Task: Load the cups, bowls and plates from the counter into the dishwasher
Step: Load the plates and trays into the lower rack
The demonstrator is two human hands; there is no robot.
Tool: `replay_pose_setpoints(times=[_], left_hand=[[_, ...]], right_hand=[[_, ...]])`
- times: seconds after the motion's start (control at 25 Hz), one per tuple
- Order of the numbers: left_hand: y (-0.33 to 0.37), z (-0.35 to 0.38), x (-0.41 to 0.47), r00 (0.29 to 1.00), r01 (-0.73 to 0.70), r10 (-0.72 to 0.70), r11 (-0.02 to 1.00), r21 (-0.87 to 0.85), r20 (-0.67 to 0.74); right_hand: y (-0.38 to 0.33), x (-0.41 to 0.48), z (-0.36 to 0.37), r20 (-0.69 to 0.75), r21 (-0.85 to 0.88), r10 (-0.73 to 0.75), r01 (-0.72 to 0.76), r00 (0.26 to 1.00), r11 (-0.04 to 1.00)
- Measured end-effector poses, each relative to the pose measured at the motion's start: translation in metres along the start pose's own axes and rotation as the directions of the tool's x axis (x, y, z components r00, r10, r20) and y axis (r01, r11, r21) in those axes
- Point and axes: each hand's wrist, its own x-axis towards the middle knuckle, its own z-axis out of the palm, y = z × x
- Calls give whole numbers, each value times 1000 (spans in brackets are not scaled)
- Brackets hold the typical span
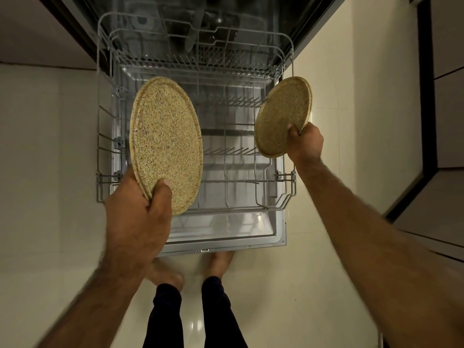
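My left hand (136,212) grips the lower edge of a large speckled beige plate (167,139), held tilted on edge above the left half of the lower rack. My right hand (305,143) pinches a smaller plate (282,114) of the same speckled look at its lower right rim, over the rack's right side. The dishwasher stands open below me with its grey wire lower rack (226,183) pulled out over the door (226,232); the rack holds nothing. An upper rack (195,59) sits further back, also pulled out.
Cream floor tiles lie on both sides of the open door. Dark cabinet fronts (447,121) run along the right. My bare feet (221,262) stand just in front of the door's edge. The counter is out of view.
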Motion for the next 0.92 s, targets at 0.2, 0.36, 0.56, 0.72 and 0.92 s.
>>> replay_pose_setpoints(times=[0.2,0.36,0.56,0.72,0.92], left_hand=[[2,5,-1,1000,-6,7,1000,-13,21],[2,7,-1,999,-11,11,1000,-13,36],[0,9,-1,999,11,-10,1000,-18,39],[-3,7,-1,999,29,-28,999,-37,31],[-7,6,-1,998,57,-56,995,-78,24]], right_hand=[[23,-14,11,24,33,85,-86,996,996],[26,-22,12,109,143,120,-135,987,980],[19,-36,9,249,332,195,-273,949,903],[24,-42,6,234,356,214,-288,948,889],[43,-43,7,239,370,260,-335,936,866]])
